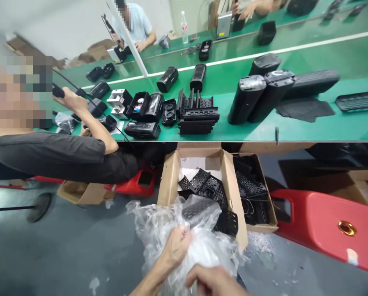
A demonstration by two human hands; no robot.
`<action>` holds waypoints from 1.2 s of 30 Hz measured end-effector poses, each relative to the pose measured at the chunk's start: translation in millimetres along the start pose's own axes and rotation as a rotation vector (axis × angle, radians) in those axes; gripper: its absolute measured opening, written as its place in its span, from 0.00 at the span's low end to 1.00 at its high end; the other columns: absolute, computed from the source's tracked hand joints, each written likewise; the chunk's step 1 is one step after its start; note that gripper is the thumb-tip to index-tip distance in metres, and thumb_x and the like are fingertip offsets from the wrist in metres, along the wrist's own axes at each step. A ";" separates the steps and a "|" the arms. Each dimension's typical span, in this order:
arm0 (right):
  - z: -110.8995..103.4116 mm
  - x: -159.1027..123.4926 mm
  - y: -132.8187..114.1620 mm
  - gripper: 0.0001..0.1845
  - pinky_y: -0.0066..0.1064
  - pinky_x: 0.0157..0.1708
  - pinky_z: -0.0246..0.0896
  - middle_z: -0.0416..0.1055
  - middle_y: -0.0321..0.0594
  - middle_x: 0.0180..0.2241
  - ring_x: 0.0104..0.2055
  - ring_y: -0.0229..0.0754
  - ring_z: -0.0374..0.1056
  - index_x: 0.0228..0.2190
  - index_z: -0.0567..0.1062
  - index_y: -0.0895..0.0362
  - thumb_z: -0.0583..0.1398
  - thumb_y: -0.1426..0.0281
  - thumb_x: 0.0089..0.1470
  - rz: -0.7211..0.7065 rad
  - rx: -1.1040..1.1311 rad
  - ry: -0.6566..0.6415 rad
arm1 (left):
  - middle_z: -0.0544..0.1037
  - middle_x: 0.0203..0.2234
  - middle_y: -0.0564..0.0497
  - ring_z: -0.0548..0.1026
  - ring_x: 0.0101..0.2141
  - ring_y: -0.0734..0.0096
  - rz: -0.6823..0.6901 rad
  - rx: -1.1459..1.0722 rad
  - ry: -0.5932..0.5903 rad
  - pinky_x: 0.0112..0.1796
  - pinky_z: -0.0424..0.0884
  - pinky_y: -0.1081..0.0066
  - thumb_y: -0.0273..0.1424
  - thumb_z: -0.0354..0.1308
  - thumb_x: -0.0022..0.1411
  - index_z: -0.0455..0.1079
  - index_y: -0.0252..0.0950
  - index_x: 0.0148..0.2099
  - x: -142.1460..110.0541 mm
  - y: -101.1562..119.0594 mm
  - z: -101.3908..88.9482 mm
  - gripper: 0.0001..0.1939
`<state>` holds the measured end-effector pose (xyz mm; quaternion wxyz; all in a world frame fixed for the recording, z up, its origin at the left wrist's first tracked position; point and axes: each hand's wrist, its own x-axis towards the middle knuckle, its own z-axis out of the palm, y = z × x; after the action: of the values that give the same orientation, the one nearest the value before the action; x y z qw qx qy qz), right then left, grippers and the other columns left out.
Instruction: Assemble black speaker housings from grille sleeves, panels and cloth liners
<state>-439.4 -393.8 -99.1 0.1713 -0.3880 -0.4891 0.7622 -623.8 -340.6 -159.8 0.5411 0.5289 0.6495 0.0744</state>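
A crumpled clear plastic bag (171,224) with a black perforated grille part inside it hangs in front of an open cardboard box (168,176) on the floor. My left hand (176,244) is closed, its fingers gripping the bag's plastic from the left. My right hand (213,281) is at the bottom edge, fingers curled around the lower part of the same bag. The box holds several black perforated grille parts (207,187).
A second cardboard box (265,224) of black grilles stands to the right, beside a red stool (328,226). Above is a green workbench (295,131) with black speaker housings (259,96) and stacked grilles (198,117). A seated co-worker (57,154) works at the left; another red stool (137,183) is beneath.
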 end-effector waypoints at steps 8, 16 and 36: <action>-154.5 62.8 14.8 0.16 0.32 0.31 0.59 0.72 0.36 0.25 0.31 0.43 0.66 0.29 0.77 0.55 0.68 0.55 0.50 0.063 -0.014 0.623 | 0.60 0.20 0.55 0.59 0.24 0.71 0.391 0.513 -0.022 0.31 0.50 0.64 0.30 0.47 0.63 0.51 0.40 0.25 -32.7 0.8 -19.6 0.13; -149.3 76.4 40.7 0.23 0.32 0.33 0.62 0.74 0.36 0.27 0.31 0.42 0.68 0.32 0.79 0.57 0.66 0.49 0.52 -0.051 0.345 0.663 | 0.57 0.20 0.57 0.58 0.25 0.71 0.065 0.363 -0.004 0.30 0.50 0.67 0.41 0.49 0.66 0.55 0.40 0.25 -15.4 -15.0 -30.7 0.18; -124.0 72.1 9.3 0.04 0.30 0.31 0.51 0.67 0.31 0.23 0.27 0.40 0.62 0.27 0.69 0.53 0.57 0.70 0.54 -0.169 -0.167 0.647 | 0.77 0.29 0.49 0.72 0.35 0.60 -0.005 0.216 0.085 0.39 0.65 0.66 0.52 0.56 0.63 0.74 0.35 0.33 -41.5 15.2 -80.1 0.24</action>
<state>-390.3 -275.9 -165.2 0.3477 -0.5805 -0.5006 0.5400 -683.2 -327.8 -91.5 0.4530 0.5790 0.6774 0.0250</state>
